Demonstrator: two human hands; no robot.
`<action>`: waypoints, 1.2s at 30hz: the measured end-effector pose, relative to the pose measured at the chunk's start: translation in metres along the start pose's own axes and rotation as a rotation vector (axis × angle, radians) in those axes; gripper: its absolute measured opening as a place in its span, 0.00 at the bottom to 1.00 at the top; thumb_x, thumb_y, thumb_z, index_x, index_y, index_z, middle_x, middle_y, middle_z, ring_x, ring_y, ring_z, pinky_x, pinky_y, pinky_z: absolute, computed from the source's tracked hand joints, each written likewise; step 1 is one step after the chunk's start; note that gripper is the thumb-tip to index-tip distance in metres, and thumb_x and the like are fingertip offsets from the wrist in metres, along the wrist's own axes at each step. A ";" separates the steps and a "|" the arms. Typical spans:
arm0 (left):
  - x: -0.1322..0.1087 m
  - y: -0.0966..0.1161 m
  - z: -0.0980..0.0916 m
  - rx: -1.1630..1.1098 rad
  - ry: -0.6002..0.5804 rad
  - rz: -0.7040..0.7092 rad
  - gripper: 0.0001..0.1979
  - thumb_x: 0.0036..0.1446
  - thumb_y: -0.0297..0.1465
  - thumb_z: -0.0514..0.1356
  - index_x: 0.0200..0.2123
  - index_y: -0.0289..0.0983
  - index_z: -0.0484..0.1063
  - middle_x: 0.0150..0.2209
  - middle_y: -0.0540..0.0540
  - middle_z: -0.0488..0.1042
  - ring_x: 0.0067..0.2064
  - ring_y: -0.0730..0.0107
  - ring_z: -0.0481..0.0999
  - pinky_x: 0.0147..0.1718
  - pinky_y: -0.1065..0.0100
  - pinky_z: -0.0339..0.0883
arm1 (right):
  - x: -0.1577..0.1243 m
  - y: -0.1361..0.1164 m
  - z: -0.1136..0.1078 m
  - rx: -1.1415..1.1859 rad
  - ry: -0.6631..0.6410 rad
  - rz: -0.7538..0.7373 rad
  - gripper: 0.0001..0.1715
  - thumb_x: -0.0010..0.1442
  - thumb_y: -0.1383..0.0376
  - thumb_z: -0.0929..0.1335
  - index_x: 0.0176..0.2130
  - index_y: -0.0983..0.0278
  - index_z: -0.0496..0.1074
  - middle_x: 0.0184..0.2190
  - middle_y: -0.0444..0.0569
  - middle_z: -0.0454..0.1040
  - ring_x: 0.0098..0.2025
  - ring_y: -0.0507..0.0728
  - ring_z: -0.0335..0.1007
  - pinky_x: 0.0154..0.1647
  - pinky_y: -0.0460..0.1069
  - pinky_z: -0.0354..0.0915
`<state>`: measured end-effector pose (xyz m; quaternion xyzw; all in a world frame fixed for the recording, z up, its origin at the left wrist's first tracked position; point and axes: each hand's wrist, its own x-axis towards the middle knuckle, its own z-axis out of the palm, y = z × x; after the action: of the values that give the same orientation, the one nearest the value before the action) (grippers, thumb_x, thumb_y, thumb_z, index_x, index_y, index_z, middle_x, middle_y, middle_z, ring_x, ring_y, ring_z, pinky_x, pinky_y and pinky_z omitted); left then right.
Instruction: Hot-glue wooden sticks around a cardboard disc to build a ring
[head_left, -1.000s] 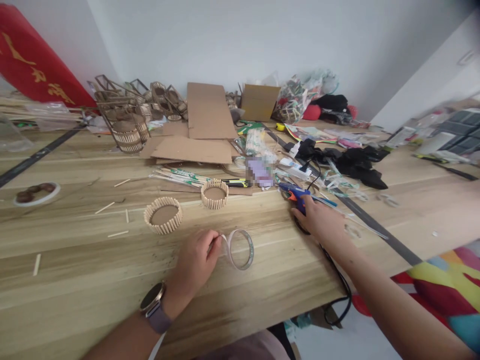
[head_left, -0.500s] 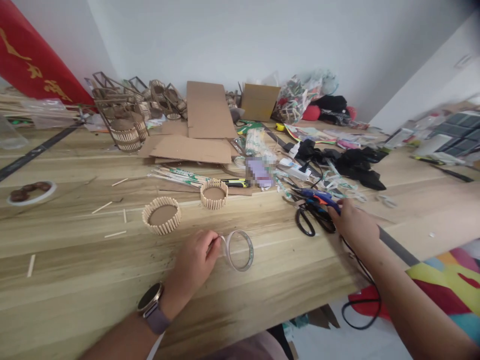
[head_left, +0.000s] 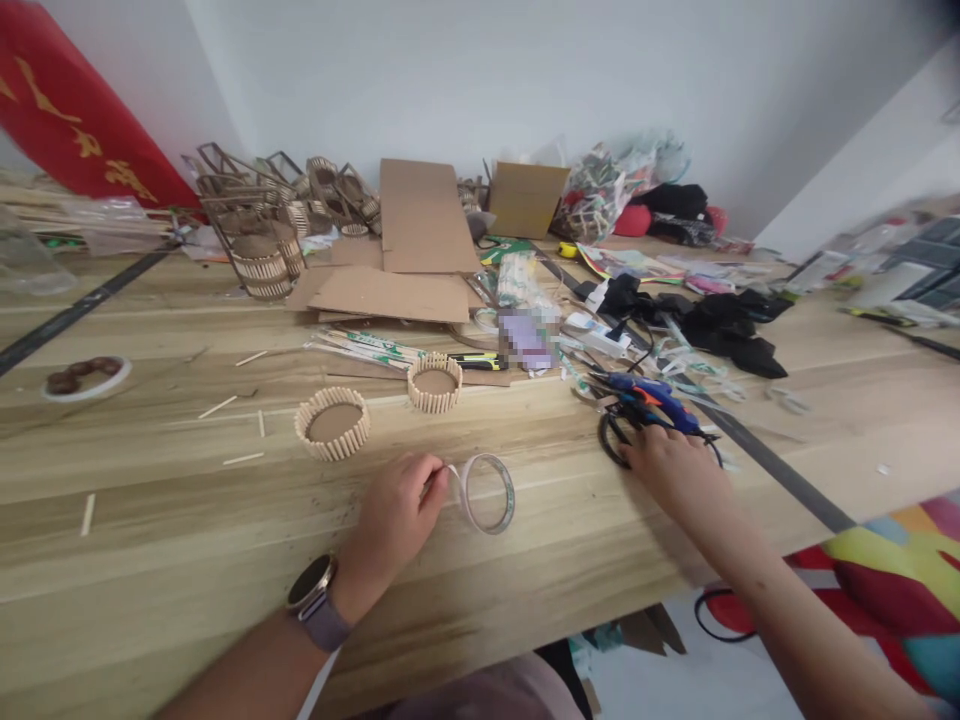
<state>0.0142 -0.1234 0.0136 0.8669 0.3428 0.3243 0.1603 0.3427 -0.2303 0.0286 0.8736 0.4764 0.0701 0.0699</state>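
My left hand [head_left: 401, 505] pinches the loose end of a roll of tape [head_left: 489, 493], whose ring stands just right of the fingertips. My right hand [head_left: 679, 470] is over the black-handled scissors [head_left: 613, 440], with its fingers on their handles; part of the handles is hidden under it. A blue glue gun [head_left: 660, 398] lies just beyond those fingers. Two small round rings of wooden sticks with brown bases, one nearer [head_left: 332, 424] and one farther [head_left: 435, 383], sit on the table beyond my left hand.
Cardboard sheets [head_left: 390, 295], a cutter knife [head_left: 480, 361] and a pixelated purple item [head_left: 529, 338] lie farther back. Black cloth [head_left: 720, 325] is at the right. Loose sticks [head_left: 88, 514] and a white dish of brown beads [head_left: 86, 378] are at the left.
My right hand has let go of the blue glue gun and moved down and left onto the scissors. My left hand still pinches the tape. The view has shifted slightly.
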 end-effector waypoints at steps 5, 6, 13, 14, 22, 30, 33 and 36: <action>0.001 0.001 0.000 -0.011 -0.013 0.016 0.11 0.63 0.29 0.51 0.29 0.38 0.68 0.27 0.48 0.74 0.29 0.66 0.73 0.29 0.67 0.63 | 0.015 0.013 0.001 0.118 -0.066 0.057 0.12 0.59 0.62 0.64 0.42 0.65 0.66 0.35 0.57 0.76 0.36 0.64 0.75 0.32 0.52 0.63; 0.001 0.001 0.000 -0.009 -0.008 0.020 0.11 0.63 0.29 0.51 0.29 0.38 0.68 0.27 0.48 0.74 0.29 0.66 0.73 0.29 0.67 0.63 | 0.018 0.016 0.000 0.144 -0.080 0.067 0.13 0.57 0.62 0.65 0.42 0.65 0.65 0.33 0.55 0.76 0.34 0.64 0.75 0.31 0.51 0.63; 0.001 -0.002 0.003 -0.003 -0.004 -0.008 0.11 0.64 0.30 0.50 0.29 0.39 0.69 0.27 0.48 0.74 0.31 0.66 0.73 0.30 0.67 0.63 | 0.024 0.048 -0.006 0.372 -0.272 0.054 0.15 0.49 0.64 0.68 0.39 0.60 0.66 0.21 0.46 0.74 0.24 0.61 0.73 0.24 0.51 0.66; 0.002 -0.002 0.003 -0.005 -0.008 -0.011 0.11 0.63 0.30 0.51 0.29 0.39 0.69 0.28 0.48 0.74 0.31 0.66 0.73 0.30 0.67 0.64 | 0.023 0.055 -0.007 0.407 -0.301 0.048 0.16 0.48 0.62 0.68 0.40 0.59 0.66 0.20 0.45 0.74 0.23 0.61 0.73 0.23 0.52 0.67; 0.001 0.005 -0.002 -0.093 -0.037 -0.059 0.08 0.62 0.27 0.52 0.34 0.37 0.70 0.32 0.46 0.75 0.35 0.65 0.74 0.36 0.66 0.67 | -0.011 0.050 -0.029 0.677 -0.182 -0.187 0.26 0.49 0.46 0.68 0.45 0.54 0.73 0.38 0.53 0.79 0.39 0.69 0.76 0.36 0.57 0.72; 0.000 0.003 -0.003 -0.388 -0.084 -0.137 0.08 0.64 0.30 0.52 0.37 0.37 0.72 0.36 0.46 0.77 0.38 0.66 0.74 0.38 0.68 0.65 | -0.013 -0.087 -0.071 0.741 -0.339 -0.689 0.30 0.53 0.43 0.68 0.45 0.61 0.68 0.32 0.47 0.73 0.31 0.58 0.70 0.32 0.50 0.66; 0.002 0.001 -0.005 -0.477 -0.099 -0.198 0.11 0.65 0.30 0.52 0.33 0.37 0.71 0.31 0.49 0.76 0.34 0.69 0.74 0.35 0.70 0.63 | 0.000 -0.109 -0.073 0.730 -0.299 -0.824 0.29 0.52 0.46 0.70 0.45 0.61 0.67 0.30 0.45 0.70 0.31 0.57 0.68 0.32 0.48 0.63; 0.003 0.000 -0.006 -0.585 -0.096 -0.271 0.11 0.65 0.33 0.52 0.33 0.36 0.71 0.30 0.49 0.75 0.33 0.70 0.73 0.34 0.71 0.63 | 0.010 -0.113 -0.070 0.693 -0.341 -0.902 0.28 0.50 0.50 0.74 0.45 0.61 0.67 0.31 0.44 0.70 0.31 0.56 0.67 0.32 0.47 0.61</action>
<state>0.0120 -0.1211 0.0200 0.7448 0.3396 0.3436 0.4603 0.2419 -0.1578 0.0763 0.5557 0.7779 -0.2673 -0.1210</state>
